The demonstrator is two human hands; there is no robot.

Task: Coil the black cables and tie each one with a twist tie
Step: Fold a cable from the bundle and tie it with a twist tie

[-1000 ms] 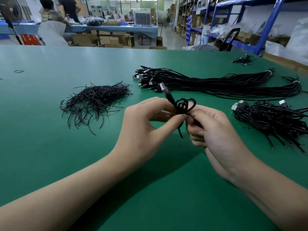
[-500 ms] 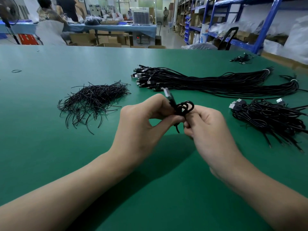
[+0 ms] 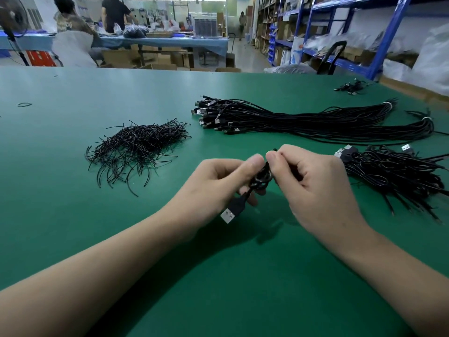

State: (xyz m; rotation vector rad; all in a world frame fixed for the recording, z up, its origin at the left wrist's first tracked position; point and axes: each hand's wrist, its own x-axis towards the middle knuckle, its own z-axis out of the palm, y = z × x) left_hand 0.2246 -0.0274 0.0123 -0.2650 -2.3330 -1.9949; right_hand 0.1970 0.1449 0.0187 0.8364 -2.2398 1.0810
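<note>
Over the green table, coiled black cable pinched between my left hand and right hand

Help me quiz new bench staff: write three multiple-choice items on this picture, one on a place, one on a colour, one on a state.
1. Where does the pile of twist ties lie, relative to the left hand and right hand?
A. To the right of both
B. To the left of both, farther out
C. Directly under them

2. What colour is the table?
A. Green
B. White
C. Brown

3. How is the coiled cable held?
A. It lies untouched
B. By one hand only
C. Pinched between both hands

Answers:
1 B, the pile sits left of and beyond the left hand.
2 A, the bare top is green.
3 C, both hands grip the coil, with its USB plug sticking out below.
</note>
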